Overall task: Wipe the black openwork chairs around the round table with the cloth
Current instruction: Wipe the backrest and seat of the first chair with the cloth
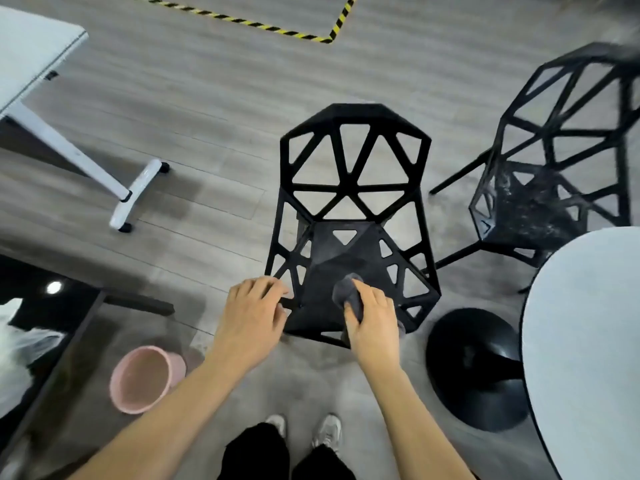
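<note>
Grey cloth (348,296) bunched in my right hand (372,320), pressed on near black chair (353,220) seat; left hand (254,310) lies loose-fingered on seat edge, gripping nothing. Risk, I judge: cloth snagging in the openwork. Second chair (554,161) dusty. Pink bucket (145,382): contents unclear

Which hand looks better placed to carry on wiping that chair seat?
The right hand: it grips the grey cloth and presses it on the seat of the near black chair. The left hand holds no cloth; its fingers rest at the seat's left edge, probably steadying it.
</note>
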Tool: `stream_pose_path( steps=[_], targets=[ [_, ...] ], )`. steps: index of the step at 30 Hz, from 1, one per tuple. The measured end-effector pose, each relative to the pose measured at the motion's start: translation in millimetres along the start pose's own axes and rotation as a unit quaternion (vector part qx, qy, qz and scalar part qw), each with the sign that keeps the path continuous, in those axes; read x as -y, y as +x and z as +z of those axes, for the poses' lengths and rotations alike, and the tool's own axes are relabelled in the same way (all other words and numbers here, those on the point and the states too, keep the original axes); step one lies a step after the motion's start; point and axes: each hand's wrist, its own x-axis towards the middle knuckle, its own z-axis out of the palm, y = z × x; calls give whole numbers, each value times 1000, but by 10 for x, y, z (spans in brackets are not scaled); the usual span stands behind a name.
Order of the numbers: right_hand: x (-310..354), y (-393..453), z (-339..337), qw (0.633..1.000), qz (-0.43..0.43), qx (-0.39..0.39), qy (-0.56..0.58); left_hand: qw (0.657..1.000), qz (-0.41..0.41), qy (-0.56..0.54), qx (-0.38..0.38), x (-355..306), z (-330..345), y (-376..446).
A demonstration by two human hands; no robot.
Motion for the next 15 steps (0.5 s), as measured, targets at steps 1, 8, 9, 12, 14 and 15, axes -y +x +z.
stream_pose_path(
  steps=[1,8,9,12,14,15],
  targets=[
    [131,-4,-115,1000,-6,-4,1,1000,1,8,-7,-15,-157,24],
    [961,228,-513,998,-38,-33,-32,998,28,42,-37,192,-956,447],
    [1067,279,-524,998,-41,-38,-39,998,34,41,-38,271,-1024,527],
    [1405,479,-498,994,-59,-64,-60,996,68,37,-44,549,-1224,840],
    [1641,632,-452,993,-53,-82,-64,994,90,28,-46,760,-1368,1054],
    [1766,704,-417,993,-47,-89,-67,994,97,23,-48,871,-1453,1156]
  ],
)
